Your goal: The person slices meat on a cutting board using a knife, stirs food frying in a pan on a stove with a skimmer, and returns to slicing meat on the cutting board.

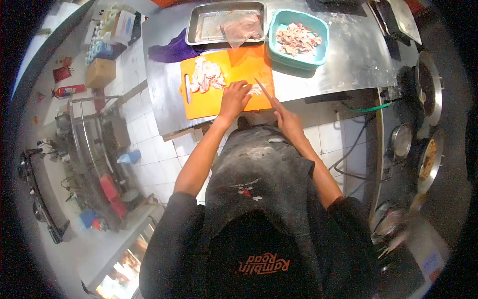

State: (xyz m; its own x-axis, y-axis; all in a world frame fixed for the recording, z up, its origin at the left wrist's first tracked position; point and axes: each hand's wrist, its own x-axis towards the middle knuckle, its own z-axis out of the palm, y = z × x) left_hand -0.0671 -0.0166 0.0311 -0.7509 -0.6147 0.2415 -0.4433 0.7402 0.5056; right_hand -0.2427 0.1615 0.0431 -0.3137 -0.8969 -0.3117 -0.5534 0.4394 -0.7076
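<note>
My right hand [289, 122] grips a knife [264, 87] by its handle, the blade pointing up and left over the orange cutting board [209, 107]. Fingers bent, my left hand [235, 99] rests on the board beside some small cut strips of pale meat [256, 90]; whether it pinches a piece is hidden. A heap of pale raw meat [208, 75] lies on the board's left part. Behind the board's right corner stands a turquoise tub [277, 56] holding cut meat pieces [298, 39].
A metal tray [191, 25] with meat in a clear plastic bag [242, 27] stands at the back. A purple cloth [174, 49] lies left of it. Pans [429, 167] line the right side. A green hose [368, 108] hangs by the table's front edge.
</note>
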